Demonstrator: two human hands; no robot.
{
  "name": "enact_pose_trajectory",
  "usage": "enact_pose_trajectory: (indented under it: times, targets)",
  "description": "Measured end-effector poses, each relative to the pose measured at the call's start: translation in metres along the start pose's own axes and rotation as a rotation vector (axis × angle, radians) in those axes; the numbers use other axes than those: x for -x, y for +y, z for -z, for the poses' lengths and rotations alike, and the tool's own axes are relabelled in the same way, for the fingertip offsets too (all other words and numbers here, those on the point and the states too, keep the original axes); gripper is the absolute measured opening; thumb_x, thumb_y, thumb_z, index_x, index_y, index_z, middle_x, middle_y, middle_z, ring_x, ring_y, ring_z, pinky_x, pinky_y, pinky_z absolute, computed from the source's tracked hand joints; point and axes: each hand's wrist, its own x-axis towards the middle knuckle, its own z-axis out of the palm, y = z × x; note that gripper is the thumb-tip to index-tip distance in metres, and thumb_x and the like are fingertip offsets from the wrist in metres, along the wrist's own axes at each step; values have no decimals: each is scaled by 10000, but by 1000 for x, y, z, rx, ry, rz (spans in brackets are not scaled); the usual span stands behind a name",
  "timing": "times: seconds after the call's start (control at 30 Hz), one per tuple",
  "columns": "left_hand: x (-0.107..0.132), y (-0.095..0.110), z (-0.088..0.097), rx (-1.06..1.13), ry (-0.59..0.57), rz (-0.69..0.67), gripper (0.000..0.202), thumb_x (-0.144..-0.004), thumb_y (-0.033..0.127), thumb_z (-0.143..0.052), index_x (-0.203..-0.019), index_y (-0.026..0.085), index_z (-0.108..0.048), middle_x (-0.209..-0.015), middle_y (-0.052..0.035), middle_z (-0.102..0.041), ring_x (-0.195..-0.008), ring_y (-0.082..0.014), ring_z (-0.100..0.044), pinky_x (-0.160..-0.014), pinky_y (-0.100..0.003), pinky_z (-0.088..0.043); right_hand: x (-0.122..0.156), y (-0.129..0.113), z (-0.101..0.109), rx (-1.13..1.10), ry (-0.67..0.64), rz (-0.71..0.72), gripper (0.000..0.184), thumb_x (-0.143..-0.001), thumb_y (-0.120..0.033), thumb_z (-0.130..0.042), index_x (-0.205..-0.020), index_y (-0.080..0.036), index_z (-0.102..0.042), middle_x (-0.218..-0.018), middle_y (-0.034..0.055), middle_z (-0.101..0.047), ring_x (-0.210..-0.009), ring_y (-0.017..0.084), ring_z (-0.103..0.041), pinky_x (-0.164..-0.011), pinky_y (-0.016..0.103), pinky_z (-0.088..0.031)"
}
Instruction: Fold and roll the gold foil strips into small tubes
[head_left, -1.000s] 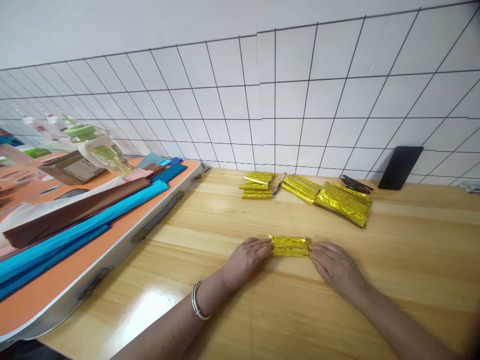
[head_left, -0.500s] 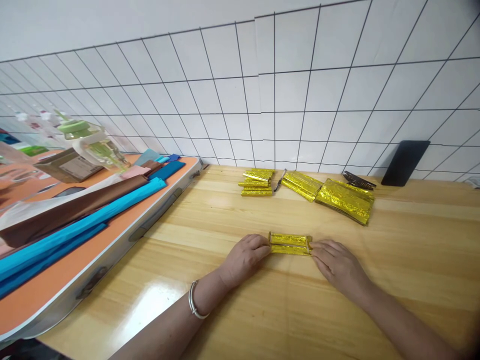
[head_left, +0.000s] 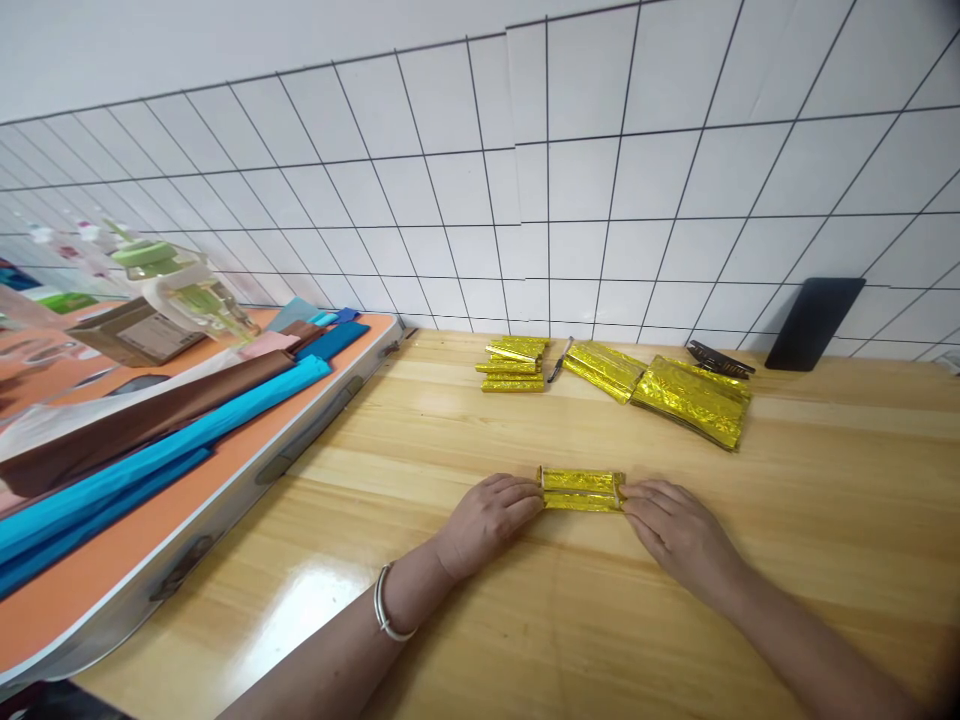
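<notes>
A folded strip of gold foil paper point(head_left: 581, 489) lies on the wooden table point(head_left: 525, 620) in front of me. My left hand point(head_left: 487, 520) pinches its left end with curled fingers. My right hand point(head_left: 675, 535) pinches its right end the same way. A silver bangle sits on my left wrist. Farther back lie a small stack of folded gold pieces point(head_left: 514, 365) and a pile of flat gold foil sheets point(head_left: 694, 400), with another gold bundle point(head_left: 604, 368) between them.
A small tool point(head_left: 559, 362) lies by the folded stack, and a dark clip point(head_left: 716, 358) and a black phone point(head_left: 814, 322) rest against the tiled wall. To the left, an orange table point(head_left: 112, 560) carries blue and brown paper rolls point(head_left: 172, 425), a box and a bottle.
Both hands keep hold of the gold strip's ends with only slight finger shifts. The view has tilted a little.
</notes>
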Motion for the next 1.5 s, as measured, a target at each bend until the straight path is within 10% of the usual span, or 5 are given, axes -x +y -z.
enact_pose_trajectory:
  times: [1.5]
  targets:
    - [-1,10,3,-140,-14,15,197,-899,156,-405,-1011,156,-567,-1006,-95,-633,-924,-182,-583,-802,-338,-454,-1,1,2,2,-1,10,164,-849,-133,-496,-936,-203,-615,-1015,60,-667,-950,187,-591,-845,372,-496]
